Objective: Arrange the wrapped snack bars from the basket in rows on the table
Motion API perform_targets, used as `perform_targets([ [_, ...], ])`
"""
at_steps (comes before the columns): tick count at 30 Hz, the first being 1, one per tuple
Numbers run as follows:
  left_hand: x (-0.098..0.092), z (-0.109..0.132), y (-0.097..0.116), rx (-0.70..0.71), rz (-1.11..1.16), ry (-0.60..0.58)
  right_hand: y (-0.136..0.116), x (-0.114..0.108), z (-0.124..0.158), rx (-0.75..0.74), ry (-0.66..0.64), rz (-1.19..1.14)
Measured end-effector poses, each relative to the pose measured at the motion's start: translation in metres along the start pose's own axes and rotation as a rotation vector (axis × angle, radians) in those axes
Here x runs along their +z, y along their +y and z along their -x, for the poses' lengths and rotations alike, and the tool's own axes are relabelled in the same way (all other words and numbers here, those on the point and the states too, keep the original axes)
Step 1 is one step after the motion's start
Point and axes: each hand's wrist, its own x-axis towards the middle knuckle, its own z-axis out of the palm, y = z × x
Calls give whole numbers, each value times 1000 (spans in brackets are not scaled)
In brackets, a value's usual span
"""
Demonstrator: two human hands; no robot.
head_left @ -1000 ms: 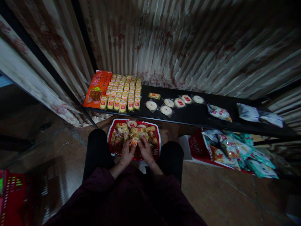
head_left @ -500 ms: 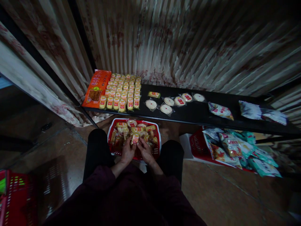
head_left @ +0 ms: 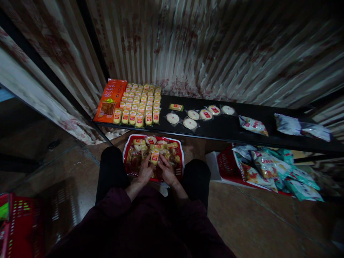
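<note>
Between my hands is a small wrapped snack cake (head_left: 154, 157) with a yellow wrapper and a red-and-white label, standing roughly upright over the basket. My left hand (head_left: 145, 171) is closed on its left edge. On the other side, the fingers of my right hand (head_left: 167, 171) pinch the right edge. Beneath them, a red basket (head_left: 181, 147) with a pale rim sits between my knees, filled with similar yellow packs and round wrapped biscuits. My palms hide part of its contents.
A low black shelf (head_left: 215, 129) crosses ahead, carrying rows of yellow packs (head_left: 139, 104), an orange bag (head_left: 109, 102), round wrapped biscuits (head_left: 190, 123) and a snack bag (head_left: 253, 125). Another red basket (head_left: 227, 163) with bagged snacks stands under its right side. One more red basket (head_left: 23, 222) is lower left.
The snack cake has tipped more upright and its label shows more fully. My hands have drawn slightly apart around it. Items on the shelf stay in place.
</note>
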Motion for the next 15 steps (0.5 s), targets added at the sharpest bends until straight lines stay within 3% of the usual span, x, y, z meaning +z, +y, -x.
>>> perform_targets([
  [6, 2, -3, 3, -48, 6, 1, 6, -3, -2, 0, -37, -28],
  [15, 3, -6, 7, -47, -55, 9, 0, -1, 1, -26, 15, 34],
])
